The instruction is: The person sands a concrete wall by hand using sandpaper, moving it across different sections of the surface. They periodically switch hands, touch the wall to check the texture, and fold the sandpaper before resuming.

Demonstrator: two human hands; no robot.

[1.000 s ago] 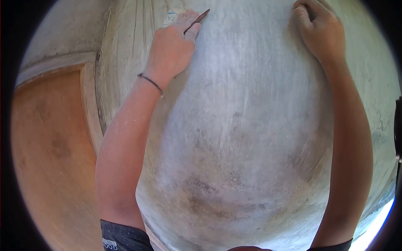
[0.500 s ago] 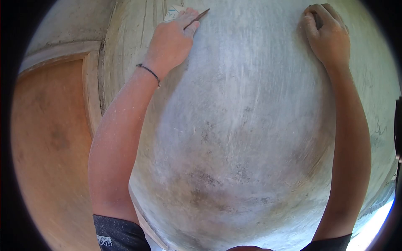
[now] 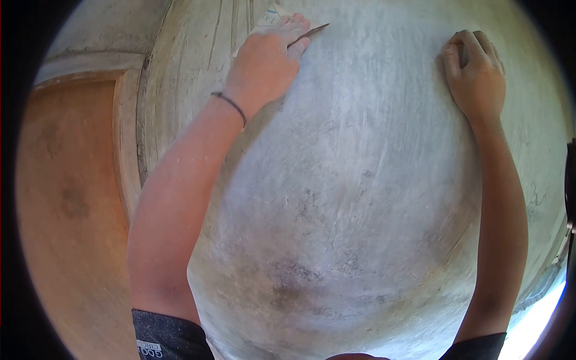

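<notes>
Currently, both arms are stretched forward to a grey, streaked wall [image 3: 360,150], elbows slightly bent. Left hand [image 3: 269,63]: palm turned to the wall, fingers extended and nearly together. A sandpaper sheet [image 3: 268,19] is pinched between thumb and fingers, flat by the wall; its brown edge is seen jutting rightward, its white printed backing beyond the fingers. A dark cord bracelet [image 3: 231,104] is worn at that wrist. Right hand [image 3: 477,75]: set well apart, fingers half curled, thumb drawn near the forefinger; whether anything is held underneath cannot be told.
</notes>
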